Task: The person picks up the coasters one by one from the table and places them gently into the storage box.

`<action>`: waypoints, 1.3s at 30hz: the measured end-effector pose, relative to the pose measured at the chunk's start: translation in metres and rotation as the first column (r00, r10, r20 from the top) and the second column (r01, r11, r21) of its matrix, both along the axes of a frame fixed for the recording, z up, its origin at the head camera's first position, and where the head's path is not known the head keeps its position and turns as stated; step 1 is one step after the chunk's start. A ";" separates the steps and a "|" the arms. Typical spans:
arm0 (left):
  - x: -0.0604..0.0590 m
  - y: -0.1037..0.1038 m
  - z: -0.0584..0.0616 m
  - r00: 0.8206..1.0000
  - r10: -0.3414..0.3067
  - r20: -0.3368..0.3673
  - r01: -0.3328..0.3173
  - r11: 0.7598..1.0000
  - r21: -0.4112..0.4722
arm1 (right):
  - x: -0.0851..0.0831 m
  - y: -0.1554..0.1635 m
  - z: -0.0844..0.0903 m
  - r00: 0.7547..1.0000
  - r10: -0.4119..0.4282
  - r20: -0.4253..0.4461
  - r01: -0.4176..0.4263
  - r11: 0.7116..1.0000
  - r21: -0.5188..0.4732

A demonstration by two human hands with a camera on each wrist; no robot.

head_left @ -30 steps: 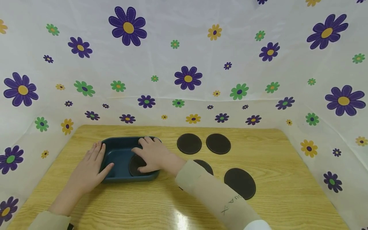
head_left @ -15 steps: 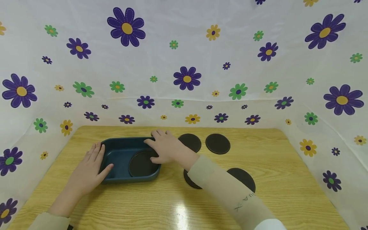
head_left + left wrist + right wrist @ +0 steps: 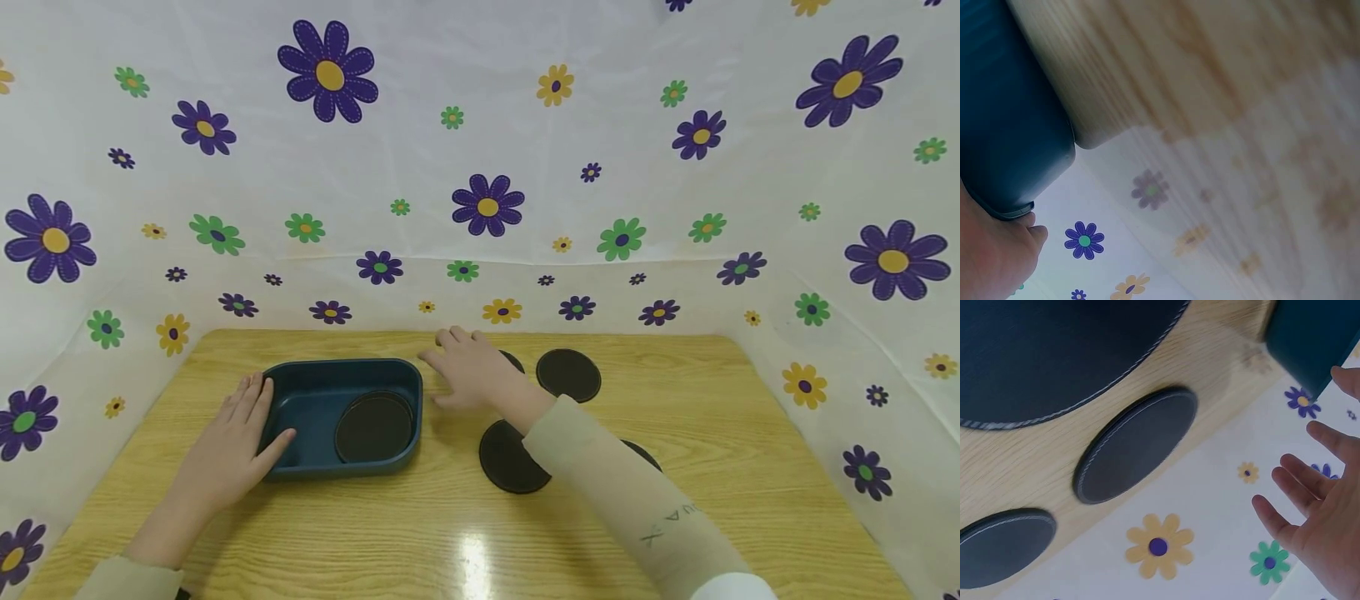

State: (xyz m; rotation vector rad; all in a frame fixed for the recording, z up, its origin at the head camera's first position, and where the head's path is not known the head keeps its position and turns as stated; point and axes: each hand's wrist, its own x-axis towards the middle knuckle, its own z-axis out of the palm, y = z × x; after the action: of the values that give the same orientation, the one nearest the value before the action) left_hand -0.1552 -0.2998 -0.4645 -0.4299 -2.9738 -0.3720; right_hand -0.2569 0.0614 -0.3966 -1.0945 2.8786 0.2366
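Observation:
A dark blue rectangular tray (image 3: 307, 421) stands at the left of the table, with a round black coaster (image 3: 375, 427) lying flat in its right half. Against the tray's left end rests my left hand (image 3: 228, 442), fingers straight along the outside and thumb reaching over the rim. My right hand (image 3: 480, 375) hovers just right of the tray, holding nothing, its fingers spread. Part of a back coaster (image 3: 514, 361) shows behind it. In the right wrist view the fingers (image 3: 1294, 484) are apart, with stitched-edge coasters lying on the table beyond.
A coaster (image 3: 568, 374) lies at the back, another coaster (image 3: 512, 458) nearer the front, partly under the right sleeve. The forearm covers most of a further coaster (image 3: 642, 453). The wooden table (image 3: 337, 542) ends at a flowered cloth (image 3: 420, 150) behind and at the sides.
My right hand has come out of the tray, leaving the coaster lying inside, and moved right over the table. My left hand has stayed at the tray's left end.

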 end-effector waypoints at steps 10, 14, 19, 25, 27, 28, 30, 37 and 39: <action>0.000 -0.001 -0.001 1.000 -0.003 -0.012 0.003 1.000 -0.005 | -0.010 0.031 -0.008 0.998 -0.050 0.042 0.052 0.998 -0.047; -0.001 0.000 0.000 1.000 0.002 0.007 -0.002 1.000 -0.004 | -0.013 0.045 -0.011 0.997 -0.069 0.032 0.070 0.998 0.001; -0.001 0.000 0.001 1.000 0.007 0.013 -0.006 1.000 -0.004 | -0.016 0.061 -0.016 0.994 -0.105 0.030 0.104 0.994 0.019; 0.000 0.001 0.001 1.000 0.007 0.014 -0.007 1.000 -0.001 | -0.019 0.080 -0.025 0.987 -0.158 0.038 0.159 0.987 -0.023; 0.001 0.000 0.001 1.000 0.006 0.014 -0.006 1.000 0.002 | -0.020 0.086 -0.027 0.984 -0.174 0.039 0.175 0.984 -0.031; 0.001 0.000 0.001 1.000 0.004 0.008 -0.005 1.000 0.002 | -0.020 0.089 -0.028 0.982 -0.182 0.042 0.184 0.982 -0.035; 0.001 0.000 0.001 1.000 0.002 -0.001 -0.002 1.000 0.005 | -0.020 0.095 -0.029 0.979 -0.198 0.047 0.200 0.979 -0.048; 0.001 -0.001 -0.001 0.999 -0.008 -0.042 0.009 1.000 0.007 | -0.021 0.111 -0.035 0.963 -0.256 0.086 0.263 0.961 -0.089; 0.001 -0.002 -0.001 0.999 -0.009 -0.043 0.009 1.000 0.007 | -0.022 0.116 -0.037 0.959 -0.266 0.098 0.275 0.957 -0.094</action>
State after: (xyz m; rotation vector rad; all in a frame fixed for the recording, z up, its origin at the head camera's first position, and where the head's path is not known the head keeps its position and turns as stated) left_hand -0.1542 -0.3013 -0.4660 -0.4452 -2.9291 -0.3701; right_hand -0.2793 0.1775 -0.4339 -0.6889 2.9484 0.0230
